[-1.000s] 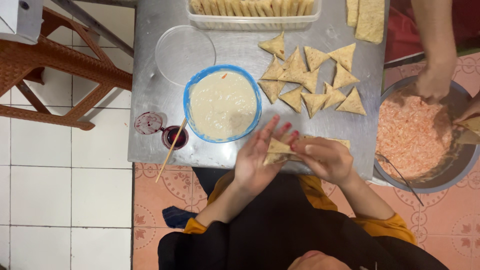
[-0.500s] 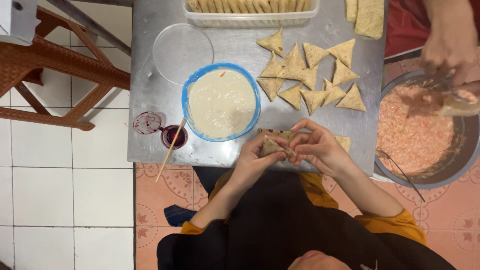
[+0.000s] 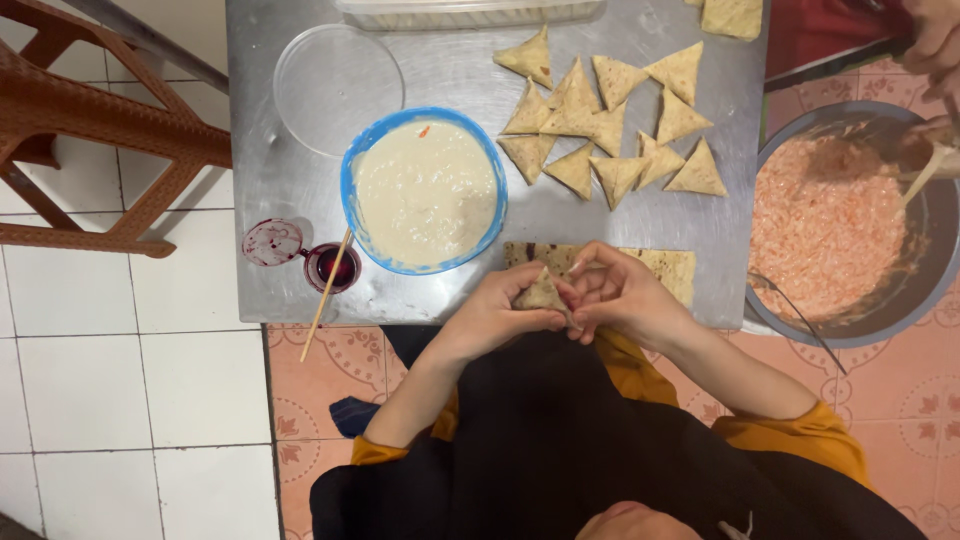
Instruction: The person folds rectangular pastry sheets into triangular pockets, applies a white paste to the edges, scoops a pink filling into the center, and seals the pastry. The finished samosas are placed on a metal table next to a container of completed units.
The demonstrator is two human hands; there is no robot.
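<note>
At lower centre I see my left hand (image 3: 500, 312) and right hand (image 3: 625, 300) pinched narrow around one tan triangular folded pastry (image 3: 541, 294). Eleven or so finished triangles (image 3: 610, 125) lie upper right; flat wrapper strip (image 3: 672, 268) remains unfolded.

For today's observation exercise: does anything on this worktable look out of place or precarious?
Yes: the thin wooden stick beside the small dark red cup juts past the metal table edge, unsupported over the floor.
</note>
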